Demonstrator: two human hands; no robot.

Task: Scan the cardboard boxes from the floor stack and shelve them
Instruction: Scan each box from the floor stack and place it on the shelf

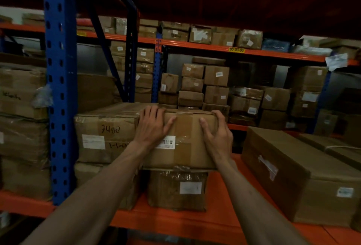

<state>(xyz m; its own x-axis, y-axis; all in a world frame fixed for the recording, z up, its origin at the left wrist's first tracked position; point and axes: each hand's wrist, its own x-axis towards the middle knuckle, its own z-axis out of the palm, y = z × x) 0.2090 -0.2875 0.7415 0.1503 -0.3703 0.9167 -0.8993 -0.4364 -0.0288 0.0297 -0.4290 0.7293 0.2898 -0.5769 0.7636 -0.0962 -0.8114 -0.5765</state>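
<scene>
A brown cardboard box with a white barcode label rests on top of a plastic-wrapped box on the orange shelf. My left hand lies over the box's upper left corner, fingers spread on its front and top. My right hand grips its upper right corner, thumb on the front face. Both hands hold this box. Its left side touches a larger box marked "74".
A blue rack upright stands at left with stacked boxes beyond it. A long brown box lies on the shelf at right. Many small boxes fill the rack behind, under an orange beam.
</scene>
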